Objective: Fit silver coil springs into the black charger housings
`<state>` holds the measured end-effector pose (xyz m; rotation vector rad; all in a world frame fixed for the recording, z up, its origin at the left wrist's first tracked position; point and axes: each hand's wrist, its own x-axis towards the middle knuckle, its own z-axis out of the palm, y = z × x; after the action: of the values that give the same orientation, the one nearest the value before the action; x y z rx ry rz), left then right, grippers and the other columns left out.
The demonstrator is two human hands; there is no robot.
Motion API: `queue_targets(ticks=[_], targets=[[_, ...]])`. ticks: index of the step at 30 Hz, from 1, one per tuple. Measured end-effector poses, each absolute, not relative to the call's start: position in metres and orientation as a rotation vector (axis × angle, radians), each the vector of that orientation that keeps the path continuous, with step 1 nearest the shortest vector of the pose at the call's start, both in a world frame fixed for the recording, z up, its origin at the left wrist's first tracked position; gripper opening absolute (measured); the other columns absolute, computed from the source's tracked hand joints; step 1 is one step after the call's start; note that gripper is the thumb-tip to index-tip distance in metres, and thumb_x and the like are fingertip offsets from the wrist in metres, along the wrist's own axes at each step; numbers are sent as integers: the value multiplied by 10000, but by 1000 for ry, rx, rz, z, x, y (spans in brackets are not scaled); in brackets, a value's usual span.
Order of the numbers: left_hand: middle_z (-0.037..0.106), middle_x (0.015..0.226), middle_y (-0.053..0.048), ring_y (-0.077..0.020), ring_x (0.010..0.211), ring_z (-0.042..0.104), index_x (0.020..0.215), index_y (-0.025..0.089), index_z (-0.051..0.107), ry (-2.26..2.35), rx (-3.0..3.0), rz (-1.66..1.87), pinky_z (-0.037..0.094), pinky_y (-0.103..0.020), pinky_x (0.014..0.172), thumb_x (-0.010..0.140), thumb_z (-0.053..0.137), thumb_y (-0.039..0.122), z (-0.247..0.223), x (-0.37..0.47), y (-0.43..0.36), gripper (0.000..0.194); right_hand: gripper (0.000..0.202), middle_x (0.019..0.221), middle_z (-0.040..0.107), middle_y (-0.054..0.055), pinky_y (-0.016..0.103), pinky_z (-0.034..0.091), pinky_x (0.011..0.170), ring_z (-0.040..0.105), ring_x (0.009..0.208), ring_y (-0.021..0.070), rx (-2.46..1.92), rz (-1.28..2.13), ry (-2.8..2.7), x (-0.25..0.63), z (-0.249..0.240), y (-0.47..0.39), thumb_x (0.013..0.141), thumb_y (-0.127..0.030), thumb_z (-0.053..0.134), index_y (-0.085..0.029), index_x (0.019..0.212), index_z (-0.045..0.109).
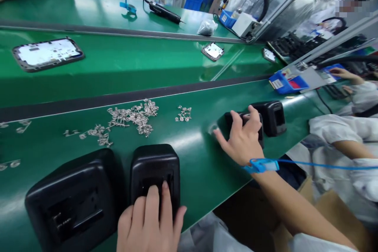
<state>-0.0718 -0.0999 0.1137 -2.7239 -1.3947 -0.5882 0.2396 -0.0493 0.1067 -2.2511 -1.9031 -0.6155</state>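
Note:
My left hand [150,220] lies over a black plastic housing [155,155], its fingers stretched out and the fingertips at the recess. To its left stands a larger-looking black housing [79,177] with small metal springs in its recess. My right hand [245,138] is spread over another black housing [260,136], fingers apart, covering much of it. Near the tip of my right thumb a small shiny piece [212,128] is blurred. Beside that hand is one more black housing [273,118]. A pile of metal spring contacts [134,116] lies behind my left hand, with a smaller cluster [183,113] to its right.
Behind the pile runs a green conveyor strip [141,63] carrying circuit boards in frames [49,53]. On the far bench rest a black electric screwdriver [165,12] and a plastic bag [207,27]. A blue bin [288,82] stands right. Co-workers' sleeves [339,128] are at the right.

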Motion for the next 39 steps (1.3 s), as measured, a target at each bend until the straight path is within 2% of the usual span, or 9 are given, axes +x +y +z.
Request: queue_targets(ticks=[5,9,12,14,18,22,26,34,39], targets=[[737,994,-116,-239,819,626,1112,66,749,-1434,-2677,-593,400,-391,707,934,685,364,116,-78,-100,353,518,1425,428,353,580,570,900,608,1103,395,-1928,-500,-2260,192,142,-54,965,-382,610,-31,1331,508],[736,982,-103,-226,809,644,1103,95,754,-1538,-2597,-608,408,-382,711,934,688,364,118,-94,-99,324,405,1387,546,266,397,581,661,672,820,245,-1788,-177,-2349,173,158,-38,1003,-405,545,-97,1264,576],[732,998,-118,-239,818,655,1093,108,752,-1586,-2478,-577,398,-376,696,896,731,363,118,-115,-96,322,262,1098,716,126,321,525,643,671,788,209,-1641,111,-2393,180,163,-3,992,-378,577,-161,1116,654],[724,1034,-156,-271,859,660,1123,83,737,-1593,-2362,-540,394,-378,691,858,773,360,118,-124,-95,385,140,879,726,54,300,491,677,660,784,196,-1592,215,-2375,190,158,28,954,-311,626,-184,961,683],[715,1065,-181,-313,962,642,1140,76,728,-1517,-2237,-721,405,-418,761,813,813,331,113,-106,-98,424,123,761,688,19,278,430,638,613,684,156,-1671,449,-2466,206,134,74,848,-281,752,-176,809,702],[730,1009,-111,-248,1005,636,1058,109,750,-1186,-2612,-1033,411,-418,839,935,648,303,97,-57,-103,252,82,847,676,55,302,468,716,627,802,185,-1527,353,-2573,211,116,77,888,-200,700,-173,816,728],[732,1119,-85,-239,1087,613,1133,128,748,-976,-2795,-914,409,-404,869,917,693,278,88,-35,-100,269,135,964,654,88,332,528,782,630,890,194,-1158,340,-2556,216,110,70,951,-193,615,-176,895,737],[610,1362,-276,-364,1106,605,1326,42,632,-1387,-2767,-636,429,-467,867,929,677,317,96,-35,-77,485,173,940,757,42,281,572,785,706,856,134,-700,1021,-2347,203,100,69,1015,-288,596,-206,923,719],[531,1488,-260,-352,1138,599,1406,66,570,-1437,-2871,-533,442,-453,873,967,612,363,89,-29,-70,532,192,895,773,-4,270,575,831,721,868,119,-592,1160,-2382,201,93,68,1012,-345,622,-219,943,751]])
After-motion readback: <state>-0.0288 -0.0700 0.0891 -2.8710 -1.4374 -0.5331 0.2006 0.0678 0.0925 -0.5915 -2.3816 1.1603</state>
